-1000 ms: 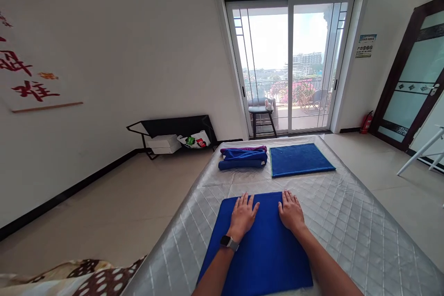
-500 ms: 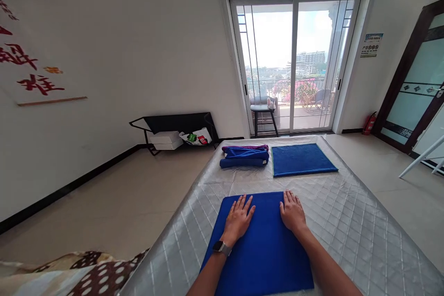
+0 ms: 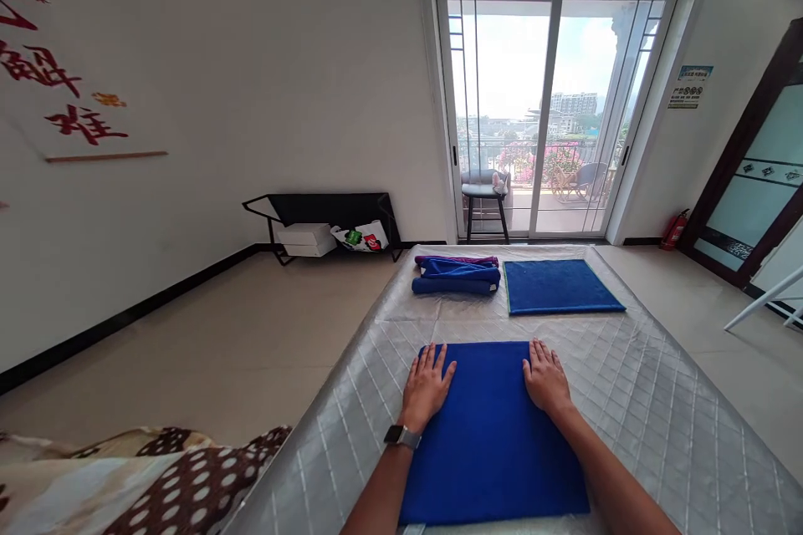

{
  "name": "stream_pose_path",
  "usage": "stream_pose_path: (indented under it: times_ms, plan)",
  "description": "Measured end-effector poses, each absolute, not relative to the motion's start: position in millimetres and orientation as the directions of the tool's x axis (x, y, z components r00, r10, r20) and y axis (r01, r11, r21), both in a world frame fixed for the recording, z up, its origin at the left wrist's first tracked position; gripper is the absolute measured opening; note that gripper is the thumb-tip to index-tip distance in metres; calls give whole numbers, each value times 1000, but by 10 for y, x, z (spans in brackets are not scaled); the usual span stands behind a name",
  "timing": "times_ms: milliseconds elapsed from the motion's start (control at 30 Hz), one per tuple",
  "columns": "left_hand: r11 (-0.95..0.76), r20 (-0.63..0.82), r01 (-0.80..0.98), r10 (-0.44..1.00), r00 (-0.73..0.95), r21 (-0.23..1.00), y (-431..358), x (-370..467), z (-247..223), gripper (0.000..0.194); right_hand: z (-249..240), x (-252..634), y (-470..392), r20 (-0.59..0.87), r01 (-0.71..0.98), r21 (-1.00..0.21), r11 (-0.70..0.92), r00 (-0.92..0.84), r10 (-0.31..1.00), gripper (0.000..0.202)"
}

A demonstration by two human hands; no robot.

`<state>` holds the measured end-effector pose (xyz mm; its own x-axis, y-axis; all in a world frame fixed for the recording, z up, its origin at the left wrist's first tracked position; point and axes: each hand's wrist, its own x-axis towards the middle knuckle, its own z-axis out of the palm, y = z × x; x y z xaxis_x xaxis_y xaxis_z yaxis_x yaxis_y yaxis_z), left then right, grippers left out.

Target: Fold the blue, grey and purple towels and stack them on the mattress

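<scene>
A blue towel [image 3: 493,435], folded into a flat rectangle, lies in front of me on a silver quilted mattress [image 3: 677,401]. My left hand [image 3: 427,384] rests flat on its far left corner, fingers spread, a watch [image 3: 402,435] on the wrist. On the far right corner lies my right hand [image 3: 547,376], palm down with fingers stretched out. Beyond them, to the right, is another flat folded blue towel [image 3: 565,286] with a green edge. A pile of rolled or folded blue and purple cloths [image 3: 457,276] sits beside it on the left.
Patterned brown and cream fabric [image 3: 194,485] is at the lower left. Against the wall stands a black frame [image 3: 326,209] with white boxes [image 3: 306,239] and a bag. Sliding glass doors [image 3: 545,117] are ahead; a fire extinguisher [image 3: 674,230] stands at right.
My left hand has moved outward to the towel's left edge, and that edge now lies further in, nearly straight. The right hand stays at its corner. The view has shifted slightly.
</scene>
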<state>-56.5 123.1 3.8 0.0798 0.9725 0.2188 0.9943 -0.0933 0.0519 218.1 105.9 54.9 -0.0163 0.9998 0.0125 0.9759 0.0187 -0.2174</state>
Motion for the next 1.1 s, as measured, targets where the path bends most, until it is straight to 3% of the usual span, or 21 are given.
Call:
stream_pose_path:
  times_ms: [233, 367, 600, 733, 933, 1100]
  plan:
    - [0, 168, 997, 986, -13, 79, 1245, -772, 130, 60, 557, 2183, 1054, 1, 978, -207, 25, -25, 1000, 60]
    - [41, 241, 995, 969, -60, 86, 1216, -704, 264, 60, 512, 2182, 1071, 25, 970, -243, 29, -24, 999, 60]
    - [-481, 291, 857, 859, 420, 184, 1125, 490, 349, 47, 486, 2187, 1078, 32, 961, -274, 44, -36, 999, 61]
    - [-600, 339, 785, 779, 528, 155, 1181, 1020, 158, 50, 458, 2221, 1065, 27, 961, -264, 87, -83, 996, 61]
    - [-470, 284, 880, 855, 434, 71, 1194, 590, 31, 56, 494, 2180, 1076, 24, 958, -282, 53, -48, 999, 60]
    - [-187, 178, 981, 968, 177, 43, 1219, -371, 85, 65, 529, 2167, 1072, 12, 957, -288, 34, -32, 999, 61]
